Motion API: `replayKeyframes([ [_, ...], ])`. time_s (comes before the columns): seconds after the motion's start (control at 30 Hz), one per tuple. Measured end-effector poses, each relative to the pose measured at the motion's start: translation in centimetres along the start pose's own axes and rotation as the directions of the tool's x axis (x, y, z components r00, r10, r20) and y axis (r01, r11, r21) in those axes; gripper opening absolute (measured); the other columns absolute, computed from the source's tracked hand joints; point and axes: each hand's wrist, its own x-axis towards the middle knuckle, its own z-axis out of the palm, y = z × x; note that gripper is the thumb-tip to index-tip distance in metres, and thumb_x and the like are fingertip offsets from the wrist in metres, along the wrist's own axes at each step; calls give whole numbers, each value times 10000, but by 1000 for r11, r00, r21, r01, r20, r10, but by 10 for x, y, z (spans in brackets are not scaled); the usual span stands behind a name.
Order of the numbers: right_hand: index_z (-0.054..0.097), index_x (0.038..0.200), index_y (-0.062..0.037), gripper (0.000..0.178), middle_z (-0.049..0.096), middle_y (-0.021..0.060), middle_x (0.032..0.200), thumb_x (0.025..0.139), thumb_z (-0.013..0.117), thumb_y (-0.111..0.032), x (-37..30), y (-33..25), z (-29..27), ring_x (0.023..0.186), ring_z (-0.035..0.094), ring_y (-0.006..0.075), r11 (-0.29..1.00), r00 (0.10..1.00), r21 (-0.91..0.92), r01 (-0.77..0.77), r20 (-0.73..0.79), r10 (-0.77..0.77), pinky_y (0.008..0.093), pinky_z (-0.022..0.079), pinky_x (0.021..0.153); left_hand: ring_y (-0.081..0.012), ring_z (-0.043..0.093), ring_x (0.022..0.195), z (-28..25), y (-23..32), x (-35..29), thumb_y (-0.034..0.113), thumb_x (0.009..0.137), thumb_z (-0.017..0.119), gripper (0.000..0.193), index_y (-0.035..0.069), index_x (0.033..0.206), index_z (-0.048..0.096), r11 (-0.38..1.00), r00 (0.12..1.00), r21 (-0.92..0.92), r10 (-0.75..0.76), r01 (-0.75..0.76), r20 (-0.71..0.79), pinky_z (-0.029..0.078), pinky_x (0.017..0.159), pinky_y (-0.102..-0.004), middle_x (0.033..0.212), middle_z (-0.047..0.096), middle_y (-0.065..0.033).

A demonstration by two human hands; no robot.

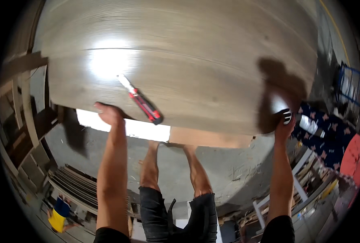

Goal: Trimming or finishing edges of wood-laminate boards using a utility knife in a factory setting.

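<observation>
A broad brown wood-grain panel (188,77) spreads in front of me. My left hand (110,114) grips its near edge, the thumb on top and the other fingers hidden. On the panel, just right of that hand, lies a red and black utility knife (144,104), its metal end pointing away to the left. At the panel's near right corner, my right hand (284,127) is closed around a small black-and-white object (286,116) whose kind I cannot make out. Whether this hand also touches the panel is unclear.
Under the near edge are a white sheet (147,131) and a light brown board (210,137). Dark patterned fabric (325,141) and a coral-red round piece (352,154) lie to the right. Stacked slats (76,184) stand lower left. A person in yellow (57,220) is beyond them.
</observation>
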Motion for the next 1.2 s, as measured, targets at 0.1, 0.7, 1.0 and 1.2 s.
replayKeyframes([
  [0.1,548,1434,2,525,570,209,1448,954,639,-189,-10,-117,-17,1362,504,393,902,894,44,429,-167,-417,468,361,1170,-446,610,1191,12,-8,-10,598,1040,438,831,-198,1250,544,1000,999,-10,-23,23,-29,442,1066,-457,1275,635,-340],
  [0.7,577,1410,-81,560,504,202,1469,892,723,-237,-183,-772,-2,1367,452,402,242,343,567,787,-77,-936,491,360,1138,-428,461,1362,-17,33,-21,370,1066,495,643,-93,1491,357,926,966,-283,-256,251,21,352,1147,-474,1473,461,-307],
  [1.0,545,1459,-120,736,442,207,1532,815,772,-392,-208,-855,72,1442,362,422,82,89,188,979,-30,-996,560,284,1176,-345,525,1250,-15,16,-9,389,1056,531,667,-67,1503,339,886,978,-415,-183,206,95,390,1093,-445,1370,505,-244],
  [1.2,505,1492,-116,784,415,217,1553,806,775,-381,-213,-856,73,1452,342,443,80,80,96,992,4,-997,582,265,1186,-435,563,1168,-21,16,-17,422,1034,561,753,-60,1538,276,889,923,-250,-364,383,121,423,1051,-480,1307,525,-274],
])
